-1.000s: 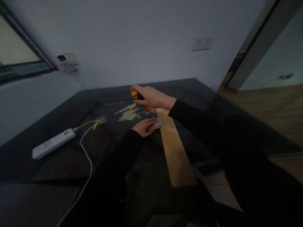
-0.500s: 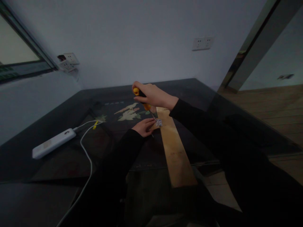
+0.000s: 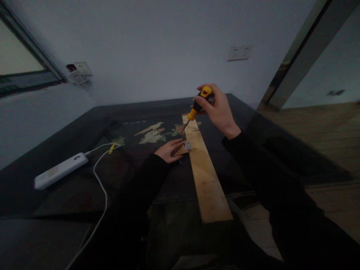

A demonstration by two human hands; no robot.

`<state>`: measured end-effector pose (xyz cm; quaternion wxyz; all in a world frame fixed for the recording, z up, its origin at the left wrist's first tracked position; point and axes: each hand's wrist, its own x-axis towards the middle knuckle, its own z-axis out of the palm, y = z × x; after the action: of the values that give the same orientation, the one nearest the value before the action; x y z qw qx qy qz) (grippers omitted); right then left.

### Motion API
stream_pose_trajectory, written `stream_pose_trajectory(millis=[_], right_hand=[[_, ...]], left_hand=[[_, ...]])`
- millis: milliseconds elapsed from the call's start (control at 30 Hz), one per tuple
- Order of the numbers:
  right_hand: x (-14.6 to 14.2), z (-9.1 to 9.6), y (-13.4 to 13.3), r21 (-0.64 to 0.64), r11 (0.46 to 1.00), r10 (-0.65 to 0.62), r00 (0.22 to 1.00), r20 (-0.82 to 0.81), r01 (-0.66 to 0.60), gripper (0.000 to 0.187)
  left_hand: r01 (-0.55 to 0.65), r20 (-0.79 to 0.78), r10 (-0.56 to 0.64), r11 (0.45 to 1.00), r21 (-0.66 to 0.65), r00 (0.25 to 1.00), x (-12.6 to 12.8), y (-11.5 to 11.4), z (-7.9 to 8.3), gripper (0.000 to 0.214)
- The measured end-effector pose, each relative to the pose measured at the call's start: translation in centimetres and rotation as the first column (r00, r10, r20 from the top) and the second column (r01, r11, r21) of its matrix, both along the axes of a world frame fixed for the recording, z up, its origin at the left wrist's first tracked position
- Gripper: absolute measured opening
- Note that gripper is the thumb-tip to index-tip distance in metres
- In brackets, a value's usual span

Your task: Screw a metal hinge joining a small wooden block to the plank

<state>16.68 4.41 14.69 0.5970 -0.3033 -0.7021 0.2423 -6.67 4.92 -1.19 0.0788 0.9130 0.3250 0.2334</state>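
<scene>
My right hand (image 3: 219,112) grips a yellow and black screwdriver (image 3: 197,106), its shaft slanting down to the left, with the tip raised off the metal hinge (image 3: 187,146). The hinge bridges the long wooden board (image 3: 209,180) and a small wooden piece (image 3: 180,150) at its left edge. Closed on that small piece is my left hand (image 3: 168,150), its fingertips close to the hinge. A thin metal object, perhaps a screw (image 3: 180,161), shows just below the left hand; its kind is hard to make out.
The dark table (image 3: 118,180) carries a bird-and-flower picture (image 3: 152,135). A white power strip (image 3: 62,170) lies at the left, its white cable (image 3: 105,187) running toward the near edge. Wall sockets (image 3: 239,53) are behind the table. The board's near end overhangs the table edge.
My right hand has lifted the screwdriver away from the hinge, moving right and up. My left hand stays at the small wooden piece.
</scene>
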Motion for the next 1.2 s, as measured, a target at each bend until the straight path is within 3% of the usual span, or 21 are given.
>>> stream_pose_trajectory(millis=[200,333,533,867,933,1033,1200], right_hand=[[3.5,-5.6,-0.3,-0.194,0.980,-0.057,0.895,-0.443,-0.033,0.033],[4.5,-8.0,0.1,-0.285,0.953,-0.085,0.817,-0.570,-0.100,0.035],[4.5,-8.5,0.4,-0.303,0.945,-0.090,0.795,-0.600,-0.122,0.033],[5.2,-9.4,1.3,-0.308,0.945,-0.106,0.786,-0.609,-0.111,0.035],[5.3,-9.5,1.4,-0.307,0.946,-0.107,0.790,-0.604,-0.108,0.034],[5.4,-9.5,1.5,-0.305,0.947,-0.108,0.788,-0.606,-0.105,0.034],[5.5,-9.6,1.6,-0.312,0.945,-0.119,0.782,-0.612,-0.101,0.033]], left_hand=[[-0.020,0.134,0.001,0.991,0.134,0.991,-0.6,-2.1,1.3,0.031],[0.061,0.031,-0.066,0.988,0.144,0.997,-0.7,-3.3,1.6,0.021],[0.071,-0.149,-0.048,0.986,0.151,0.988,-0.1,-4.0,2.0,0.021],[0.049,-0.201,-0.038,0.998,0.050,0.979,1.3,-4.8,2.2,0.009],[0.021,-0.105,-0.020,1.000,0.009,0.994,1.6,-4.9,2.5,0.008],[-0.075,0.201,0.090,0.994,-0.082,0.976,2.2,-4.8,2.9,0.013],[-0.135,0.567,0.285,0.947,-0.292,0.773,3.8,-3.3,2.6,0.024]])
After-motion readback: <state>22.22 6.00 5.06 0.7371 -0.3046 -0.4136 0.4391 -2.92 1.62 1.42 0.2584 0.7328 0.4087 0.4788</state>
